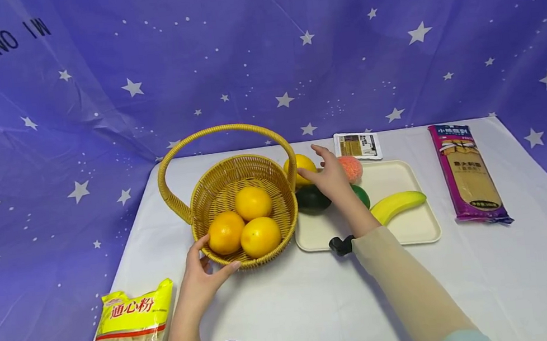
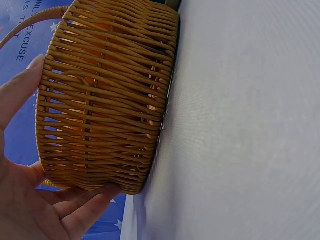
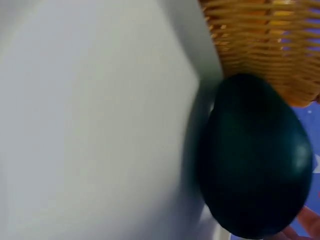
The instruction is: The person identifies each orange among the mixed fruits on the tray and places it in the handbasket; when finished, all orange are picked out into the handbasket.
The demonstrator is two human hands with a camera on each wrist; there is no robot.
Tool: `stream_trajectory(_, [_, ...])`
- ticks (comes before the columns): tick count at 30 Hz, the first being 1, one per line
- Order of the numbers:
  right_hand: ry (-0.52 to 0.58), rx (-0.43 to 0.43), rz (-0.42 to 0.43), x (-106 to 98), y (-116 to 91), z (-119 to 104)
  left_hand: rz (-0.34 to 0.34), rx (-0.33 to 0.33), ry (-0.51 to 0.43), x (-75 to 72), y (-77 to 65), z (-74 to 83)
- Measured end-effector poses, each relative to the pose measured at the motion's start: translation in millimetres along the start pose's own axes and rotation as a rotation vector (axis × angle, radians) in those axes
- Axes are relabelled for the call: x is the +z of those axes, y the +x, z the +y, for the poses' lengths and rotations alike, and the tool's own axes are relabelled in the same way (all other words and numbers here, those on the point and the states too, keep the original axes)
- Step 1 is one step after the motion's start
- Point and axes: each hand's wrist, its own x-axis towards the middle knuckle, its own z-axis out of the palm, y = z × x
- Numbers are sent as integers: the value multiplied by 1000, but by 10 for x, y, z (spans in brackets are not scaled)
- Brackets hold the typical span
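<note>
A wicker basket (image 1: 287,222) with a tall arched handle stands at the table's middle, with three oranges (image 1: 261,237) inside. My left hand (image 1: 206,282) holds its near left side, thumb at the rim and fingers along the woven wall in the left wrist view. My right hand (image 1: 331,178) reaches over the tray with fingers spread around the near right side of another orange (image 1: 305,161), partly behind the basket handle; whether they touch it is unclear. Beneath that hand lies a dark green avocado (image 3: 255,160), close to the basket.
A cream tray (image 1: 395,173) holds a banana (image 1: 399,204), a green item (image 1: 360,196) and a pinkish-orange round item (image 1: 351,168). Behind it lies a white packet (image 1: 358,145). Spaghetti (image 1: 471,173) lies far right; a yellow-topped pasta bag (image 1: 133,338) lies near left.
</note>
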Motion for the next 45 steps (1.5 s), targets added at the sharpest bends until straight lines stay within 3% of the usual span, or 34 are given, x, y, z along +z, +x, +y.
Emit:
stream_trajectory(5, [-66,41,-66,54,79,68,-1,3,6,8,2,1])
stream_trajectory(14, [-156,76,-106,151,159,135,5,13,10,15,-7,2])
stream_trajectory(33, [-150,99,-102,183,190,192,0,5,7,9,-11,9])
stream_trajectory(45, [-106,74,-52,185,162,166,10,-3,7,5,-18,-10])
